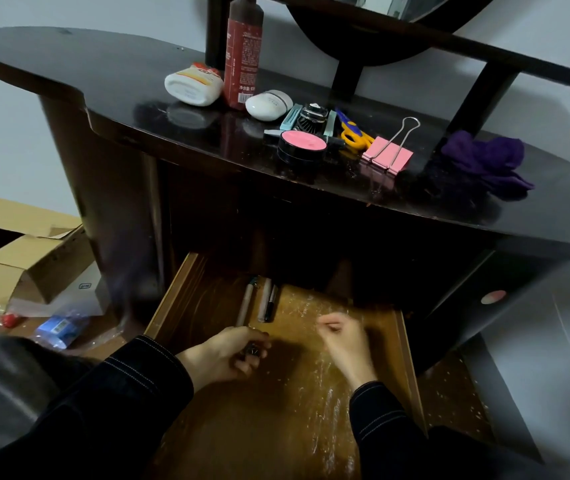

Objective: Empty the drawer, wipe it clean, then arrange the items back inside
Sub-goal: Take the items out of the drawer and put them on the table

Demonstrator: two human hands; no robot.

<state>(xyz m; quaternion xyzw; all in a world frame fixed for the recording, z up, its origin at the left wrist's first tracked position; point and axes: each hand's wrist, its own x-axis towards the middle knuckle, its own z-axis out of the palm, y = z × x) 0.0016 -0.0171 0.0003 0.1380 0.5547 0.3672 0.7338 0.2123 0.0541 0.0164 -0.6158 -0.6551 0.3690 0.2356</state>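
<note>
The wooden drawer (pixel 405 344) stands pulled open below the dark dresser top (pixel 69 60). My left hand (pixel 223 356) grips a small dark object (pixel 253 350) over the drawer's front left. Empty, my right hand (pixel 344 341) hovers over the drawer's right side with loosely curled fingers. Three pens (pixel 261 301) lie at the drawer's back. On the dresser top sit a white bottle (pixel 192 85), a red bottle (pixel 243 53), a white case (pixel 268 105), a pink compact (pixel 302 145), scissors (pixel 353 131), a pink binder clip (pixel 387 155) and a purple cloth (pixel 484 162).
Open cardboard boxes (pixel 17 251) and plastic bags (pixel 58 327) lie on the floor to the left. A mirror frame (pixel 363 36) rises behind the dresser top. Teal and black hair clips (pixel 311 116) lie beside the scissors.
</note>
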